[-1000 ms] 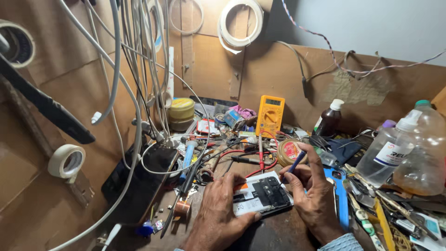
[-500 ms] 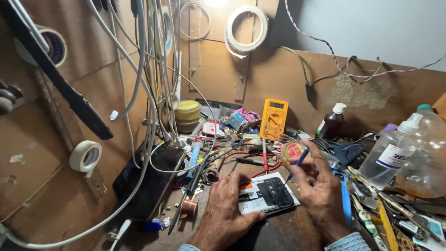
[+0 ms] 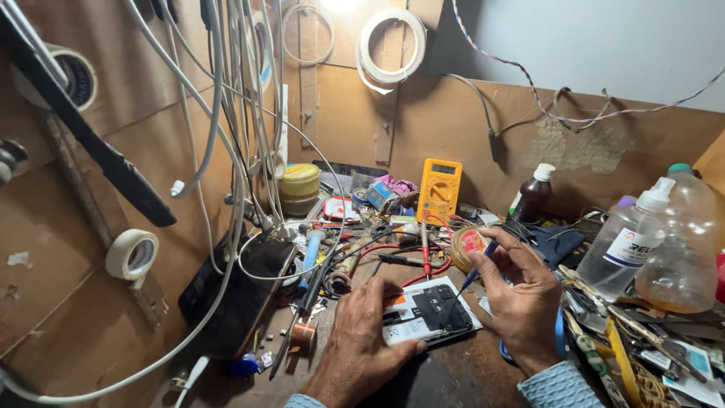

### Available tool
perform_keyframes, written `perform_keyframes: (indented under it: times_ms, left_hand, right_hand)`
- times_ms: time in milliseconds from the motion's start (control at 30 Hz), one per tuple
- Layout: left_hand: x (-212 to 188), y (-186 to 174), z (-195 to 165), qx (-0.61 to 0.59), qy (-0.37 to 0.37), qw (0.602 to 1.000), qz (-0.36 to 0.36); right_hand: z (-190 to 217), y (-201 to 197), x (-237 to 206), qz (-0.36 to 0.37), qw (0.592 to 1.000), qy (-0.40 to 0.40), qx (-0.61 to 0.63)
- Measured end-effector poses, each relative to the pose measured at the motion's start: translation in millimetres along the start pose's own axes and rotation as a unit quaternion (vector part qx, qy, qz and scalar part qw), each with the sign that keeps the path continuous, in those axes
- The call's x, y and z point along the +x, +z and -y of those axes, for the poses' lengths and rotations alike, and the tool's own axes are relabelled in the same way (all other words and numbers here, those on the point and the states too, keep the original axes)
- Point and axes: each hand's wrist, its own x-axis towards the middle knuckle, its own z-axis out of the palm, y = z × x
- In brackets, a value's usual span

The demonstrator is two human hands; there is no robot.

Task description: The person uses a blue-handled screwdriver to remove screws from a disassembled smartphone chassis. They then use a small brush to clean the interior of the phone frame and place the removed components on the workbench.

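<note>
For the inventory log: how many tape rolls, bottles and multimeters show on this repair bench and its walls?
Tape rolls: 3 (white ring at top, one upper left, one lower left)
Bottles: 3 (dark, clear squeeze, large amber-filled)
Multimeters: 1 (yellow)
Total: 7

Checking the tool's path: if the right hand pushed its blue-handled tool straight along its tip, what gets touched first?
Probably the opened phone under the left hand; the right hand aims the blue-handled tool down-left at it, though depth is unclear.

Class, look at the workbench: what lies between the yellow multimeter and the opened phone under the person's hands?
In the head view, red and black probe leads lie between the yellow multimeter and the opened phone.
</note>
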Motion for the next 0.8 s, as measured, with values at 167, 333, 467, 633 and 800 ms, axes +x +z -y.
perform_keyframes:
  times_ms: [167, 333, 467, 633, 800]
  left_hand:
    - [-0.2, 0.5, 0.4, 0.003, -0.006, 1.0, 0.0]
    - [-0.1, 1.3, 0.8, 0.005, -0.007, 1.0, -0.003]
    - [1.2, 1.5, 0.7, 0.0, -0.006, 1.0, 0.003]
    - [-0.6, 0.8, -0.8, 0.001, -0.013, 1.0, 0.002]
    - [-0.2, -0.9, -2.2, -0.009, -0.023, 1.0, 0.013]
  right_hand:
    - [2.0, -0.4, 2.9, 0.068, 0.987, -0.01, 0.146]
    - [4.7, -0.1, 1.2, 0.018, 0.999, -0.022, 0.016]
    - [5.1, 0.1, 1.4, 0.056, 0.989, 0.008, 0.135]
    - [4.1, 1.8, 0.4, 0.017, 1.0, -0.014, 0.003]
    - [4.5, 1.1, 0.9, 0.061, 0.988, 0.006, 0.142]
